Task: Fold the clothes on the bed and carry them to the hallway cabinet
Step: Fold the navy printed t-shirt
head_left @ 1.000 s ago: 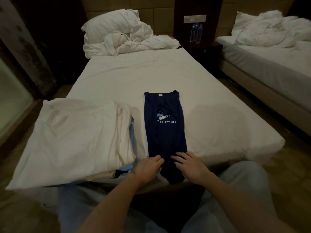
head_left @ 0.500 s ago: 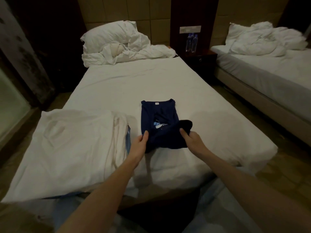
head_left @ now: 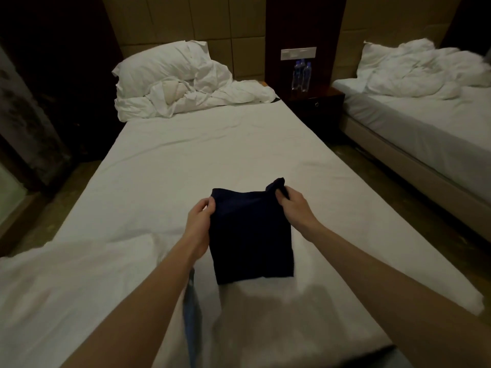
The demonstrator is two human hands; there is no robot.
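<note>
Both hands bring the near half of the navy shirt (head_left: 251, 235) over onto its far half, on the bed (head_left: 202, 160). The left hand (head_left: 199, 221) pinches the shirt's far left corner between thumb and curled fingers (head_left: 212, 205). The right hand (head_left: 291, 205) pinches the far right corner, where a small peak of cloth stands up just above its fingers (head_left: 279, 193). The shirt lies as a dark rectangle between the two hands and runs back from them toward the person, flat on the sheet at its near edge.

To do this fold well, I judge the two pinched corners should come down together, level with each other, so the top edge lands square on the layer beneath. The right corner looks bunched, so it needs a slight outward pull before release, or the fold will set crooked. Once the corners are down, both palms should sweep from the fingers back toward the near edge to press out trapped air and flatten the crease.

Left of the left hand, a white garment (head_left: 79, 282) lies spread on the bed, with a strip of blue cloth (head_left: 191, 314) showing at its edge under the left forearm. These look unfolded yet, so the carry to the hallway cabinet is some way off.
</note>
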